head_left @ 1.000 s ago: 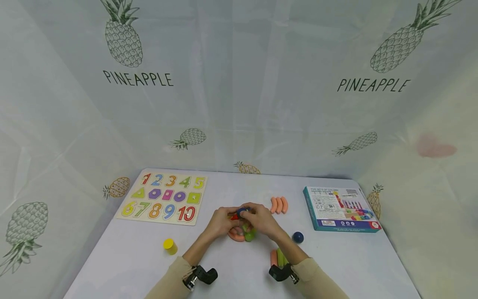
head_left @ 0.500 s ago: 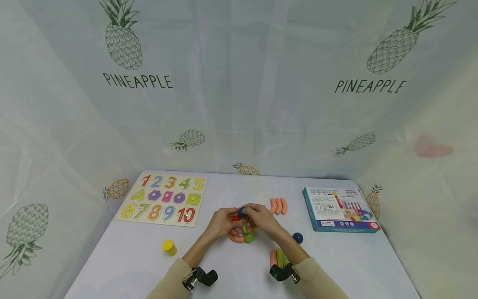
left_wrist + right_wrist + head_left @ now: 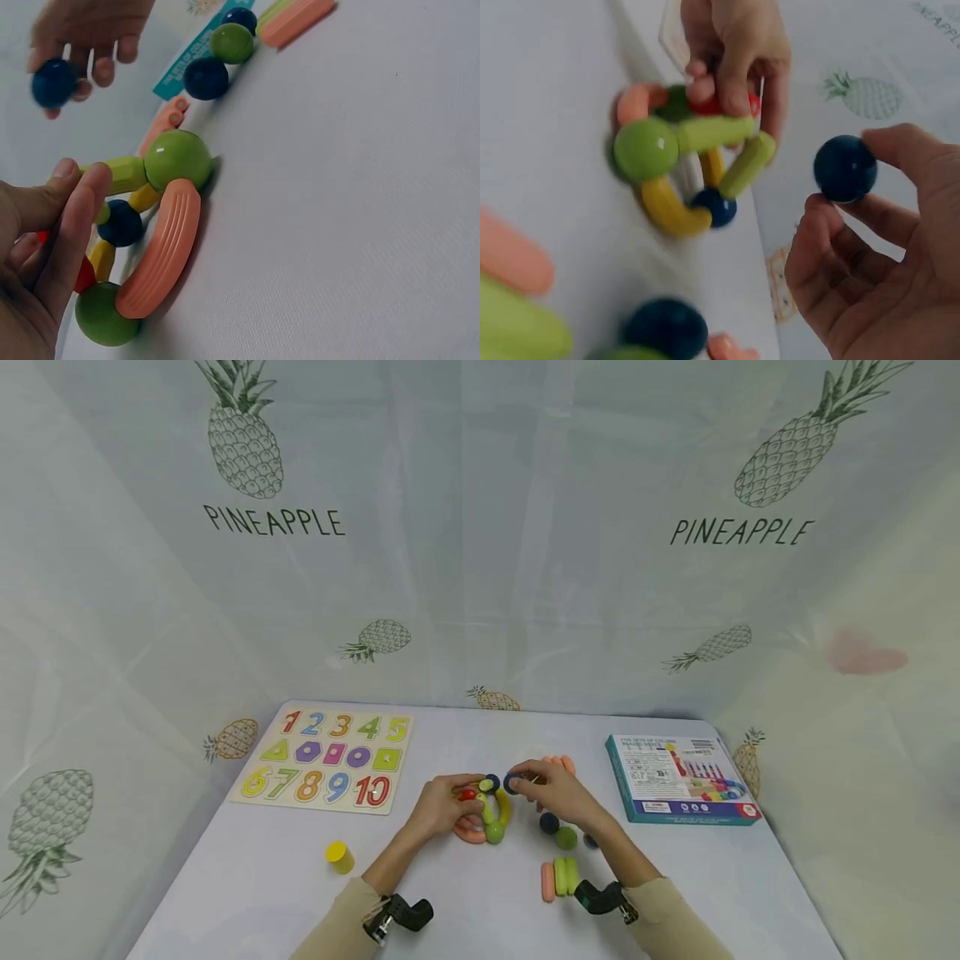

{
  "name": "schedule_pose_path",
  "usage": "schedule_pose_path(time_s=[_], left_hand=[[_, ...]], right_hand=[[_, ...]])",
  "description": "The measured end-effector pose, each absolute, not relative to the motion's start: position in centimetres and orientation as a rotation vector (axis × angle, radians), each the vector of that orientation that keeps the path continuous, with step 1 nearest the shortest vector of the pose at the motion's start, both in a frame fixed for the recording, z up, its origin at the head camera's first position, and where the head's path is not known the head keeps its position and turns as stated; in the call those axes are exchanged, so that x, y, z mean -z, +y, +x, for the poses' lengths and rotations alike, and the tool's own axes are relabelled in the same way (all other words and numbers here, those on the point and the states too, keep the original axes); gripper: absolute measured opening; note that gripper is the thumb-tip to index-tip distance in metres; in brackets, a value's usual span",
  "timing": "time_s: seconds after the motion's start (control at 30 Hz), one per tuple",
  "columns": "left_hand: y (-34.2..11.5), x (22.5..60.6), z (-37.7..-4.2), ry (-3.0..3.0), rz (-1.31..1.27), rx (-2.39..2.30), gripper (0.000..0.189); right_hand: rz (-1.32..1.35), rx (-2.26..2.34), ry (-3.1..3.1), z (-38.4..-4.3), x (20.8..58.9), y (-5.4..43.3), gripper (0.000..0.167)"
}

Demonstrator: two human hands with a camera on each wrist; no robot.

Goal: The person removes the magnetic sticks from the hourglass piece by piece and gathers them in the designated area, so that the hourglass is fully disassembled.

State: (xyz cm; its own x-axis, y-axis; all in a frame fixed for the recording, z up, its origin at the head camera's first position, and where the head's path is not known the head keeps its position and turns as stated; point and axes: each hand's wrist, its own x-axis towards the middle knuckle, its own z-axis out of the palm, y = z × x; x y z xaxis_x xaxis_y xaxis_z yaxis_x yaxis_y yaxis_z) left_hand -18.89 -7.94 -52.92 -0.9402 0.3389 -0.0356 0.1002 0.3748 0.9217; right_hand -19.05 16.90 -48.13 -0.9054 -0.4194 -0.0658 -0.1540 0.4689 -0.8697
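My left hand (image 3: pixel 438 806) pinches a straight light-green rod (image 3: pixel 716 133) and a red rod of a toy frame. That frame joins green balls (image 3: pixel 178 161), a grooved curved coral rod (image 3: pixel 166 251), curved yellow rods (image 3: pixel 673 210) and a navy ball (image 3: pixel 718 206). A second light-green rod (image 3: pixel 748 165) slants up from this navy ball, its upper end free. Just to the right of the frame, my right hand (image 3: pixel 558 791) holds another navy ball (image 3: pixel 845 169) between thumb and fingertips, in the air and apart from the rods.
Loose navy and green balls (image 3: pixel 566 837) lie under the right forearm, with straight coral and light-green rods (image 3: pixel 566 877) nearer me. Curved coral rods (image 3: pixel 558 762) lie behind the right hand. A yellow cylinder (image 3: pixel 340 857), a number board (image 3: pixel 330 739) and a box (image 3: pixel 682 777) flank the work.
My right hand has drawn back to the right from the frame, carrying the navy ball away from the left fingertips. Loose balls beneath the forearm now show. The left hand stays nearly still.
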Motion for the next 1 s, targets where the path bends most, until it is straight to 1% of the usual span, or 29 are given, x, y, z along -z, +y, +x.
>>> schedule_pose_path(time_s=[0.17,0.23,0.33,0.47,1.0], left_hand=[[-8.6,52.5,-19.0,2.480,0.358,-1.568,0.048],[-8.7,52.4,-19.1,2.491,0.356,-1.567,0.048],[-8.7,52.3,-19.1,2.481,0.348,-1.585,0.046],[-8.7,52.4,-19.0,2.479,0.342,-1.599,0.045],[-8.6,52.7,-19.0,2.496,0.349,-1.577,0.045]], right_hand=[[-0.624,1.101,2.660,-19.0,49.0,18.3,0.037],[-0.650,1.027,2.668,-18.9,49.6,18.5,0.040],[-0.658,0.959,2.660,-18.7,50.6,18.7,0.039],[-0.666,0.917,2.656,-18.4,51.2,18.9,0.036],[-0.687,0.796,2.683,-18.1,51.8,18.7,0.036]])
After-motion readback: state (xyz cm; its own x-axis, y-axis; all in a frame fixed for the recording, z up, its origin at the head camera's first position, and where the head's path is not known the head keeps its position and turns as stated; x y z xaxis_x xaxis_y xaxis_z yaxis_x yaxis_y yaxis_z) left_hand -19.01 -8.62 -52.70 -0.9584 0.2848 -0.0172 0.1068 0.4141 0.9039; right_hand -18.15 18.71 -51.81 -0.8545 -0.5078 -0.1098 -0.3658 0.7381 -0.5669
